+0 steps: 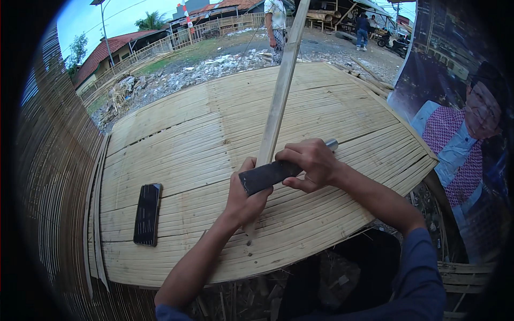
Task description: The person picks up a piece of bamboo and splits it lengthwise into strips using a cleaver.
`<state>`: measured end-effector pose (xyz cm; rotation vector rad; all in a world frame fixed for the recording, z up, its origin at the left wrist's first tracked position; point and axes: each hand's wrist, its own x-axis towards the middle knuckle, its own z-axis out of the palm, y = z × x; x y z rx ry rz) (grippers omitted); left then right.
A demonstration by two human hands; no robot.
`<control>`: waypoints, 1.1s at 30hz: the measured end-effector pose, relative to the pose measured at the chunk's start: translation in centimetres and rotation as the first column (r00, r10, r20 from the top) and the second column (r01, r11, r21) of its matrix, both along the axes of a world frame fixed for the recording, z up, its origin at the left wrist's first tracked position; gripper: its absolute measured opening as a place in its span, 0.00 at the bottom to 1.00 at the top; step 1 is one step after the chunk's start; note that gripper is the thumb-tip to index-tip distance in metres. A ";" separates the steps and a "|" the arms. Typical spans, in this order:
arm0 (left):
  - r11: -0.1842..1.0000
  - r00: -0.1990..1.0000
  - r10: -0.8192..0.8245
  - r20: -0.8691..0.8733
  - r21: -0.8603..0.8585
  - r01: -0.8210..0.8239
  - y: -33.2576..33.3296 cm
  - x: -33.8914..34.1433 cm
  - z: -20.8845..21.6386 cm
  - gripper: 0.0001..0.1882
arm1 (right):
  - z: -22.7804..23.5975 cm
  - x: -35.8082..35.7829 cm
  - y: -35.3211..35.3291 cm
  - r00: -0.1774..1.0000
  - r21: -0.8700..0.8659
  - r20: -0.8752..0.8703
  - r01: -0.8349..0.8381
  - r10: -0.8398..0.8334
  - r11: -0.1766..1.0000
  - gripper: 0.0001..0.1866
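Observation:
My left hand (pixel 246 195) is wrapped round a long wooden strip (pixel 277 107), which slants up past the top of the view. Its lower end comes out below my hand, over the slatted bamboo surface. In my closed right hand (pixel 311 163) is a cleaver-like tool (pixel 266 177) with a broad, dark, rectangular head and a silver round end showing past my knuckles. The dark head lies across the strip and over my left fingers, hiding part of them. I cannot tell whether its edge touches the wood.
A dark phone (pixel 147 215) lies on the bamboo platform (pixel 176 160), left of my hands. A woven bamboo screen (pixel 59 160) rises at the left, a printed banner (pixel 455 123) at the right. Beyond the far edge, one person (pixel 277 21) stands near rubble (pixel 214 69).

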<state>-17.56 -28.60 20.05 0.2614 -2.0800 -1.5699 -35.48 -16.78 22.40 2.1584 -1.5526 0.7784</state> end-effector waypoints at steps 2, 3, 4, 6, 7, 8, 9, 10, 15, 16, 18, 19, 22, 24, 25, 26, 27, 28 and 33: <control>0.993 1.000 0.026 -0.010 -0.111 -0.027 0.4 0.1 -0.1 0.16 | -0.1 0.7 0.0 0.999 0.032 -0.039 0.003 -0.002 0.999 0.27; 0.974 0.999 0.045 -0.024 -0.221 -0.050 0.5 0.2 -0.2 0.17 | -0.3 1.1 -0.1 0.999 0.034 -0.036 -0.001 0.002 0.999 0.27; 0.951 0.996 0.029 -0.087 -0.304 -0.055 0.3 0.3 -0.3 0.18 | -0.4 1.4 -0.1 0.999 0.030 -0.048 -0.005 0.006 1.000 0.29; 0.958 0.997 0.006 -0.082 -0.285 -0.029 0.0 0.3 -0.3 0.19 | -0.5 1.6 -0.1 0.998 0.033 -0.066 -0.001 0.003 0.999 0.32; 0.962 0.997 -0.017 -0.076 -0.271 -0.004 0.0 0.3 -0.3 0.20 | -0.6 1.7 0.0 0.999 0.022 -0.045 0.013 -0.012 1.000 0.33; 0.964 0.997 -0.011 -0.077 -0.264 -0.010 0.2 0.2 -0.1 0.20 | -0.7 1.6 -0.1 1.000 0.011 -0.022 0.020 -0.020 1.000 0.34; 0.981 1.000 0.002 0.005 -0.196 -0.001 0.7 0.3 0.4 0.19 | -0.8 1.6 -0.2 1.000 0.019 -0.023 0.014 -0.014 1.000 0.34; 0.992 0.996 0.007 0.089 -0.126 0.005 0.9 0.2 0.5 0.18 | -0.8 1.5 -0.3 1.000 0.015 -0.022 0.019 -0.019 1.000 0.34; 0.939 0.985 0.171 0.007 -0.303 -0.161 1.0 0.0 -1.1 0.19 | -0.2 2.4 0.1 0.995 0.040 -0.036 0.098 -0.097 0.994 0.36; 0.908 0.977 0.212 -0.025 -0.364 -0.207 0.8 0.0 -1.2 0.19 | 0.0 2.3 0.0 0.989 0.017 -0.062 0.133 -0.132 0.991 0.37; 0.913 0.976 0.218 0.024 -0.358 -0.195 0.8 -0.3 -0.4 0.18 | 0.1 1.6 -0.2 0.972 -0.002 -0.091 0.217 -0.216 0.976 0.37; 0.917 0.972 0.225 0.068 -0.351 -0.188 0.8 -0.3 0.0 0.18 | 0.4 1.1 -0.4 0.971 -0.003 -0.092 0.220 -0.219 0.975 0.37; 0.958 0.966 0.250 0.064 -0.157 -0.238 1.5 0.0 -0.3 0.17 | 1.1 0.1 -0.6 0.928 -0.015 -0.103 0.360 -0.359 0.933 0.38; 0.960 0.959 0.278 0.062 -0.059 -0.274 1.4 0.3 -0.2 0.16 | 0.3 0.6 -1.3 0.940 -0.001 -0.069 0.335 -0.334 0.942 0.38; 0.969 0.963 0.248 0.100 -0.040 -0.245 1.3 0.4 -0.2 0.15 | 0.1 0.7 -1.5 0.949 0.014 -0.030 0.313 -0.312 0.950 0.38; 0.977 0.968 0.215 0.132 -0.022 -0.214 1.0 0.4 0.0 0.14 | 0.4 0.7 -1.4 0.957 0.016 -0.061 0.286 -0.285 0.958 0.38; 0.976 0.968 0.218 0.123 -0.024 -0.216 1.0 0.4 0.2 0.14 | 0.2 1.0 -1.3 0.957 0.010 -0.068 0.284 -0.283 0.959 0.38; 0.980 0.976 0.196 0.100 -0.064 -0.190 1.2 0.4 0.5 0.15 | -0.2 1.6 -1.0 0.967 0.006 -0.069 0.246 -0.245 0.969 0.38; 0.979 0.976 0.203 0.075 -0.040 -0.200 2.1 0.1 0.6 0.14 | 0.7 -0.8 -1.0 0.939 -0.023 -0.042 0.339 -0.340 0.940 0.39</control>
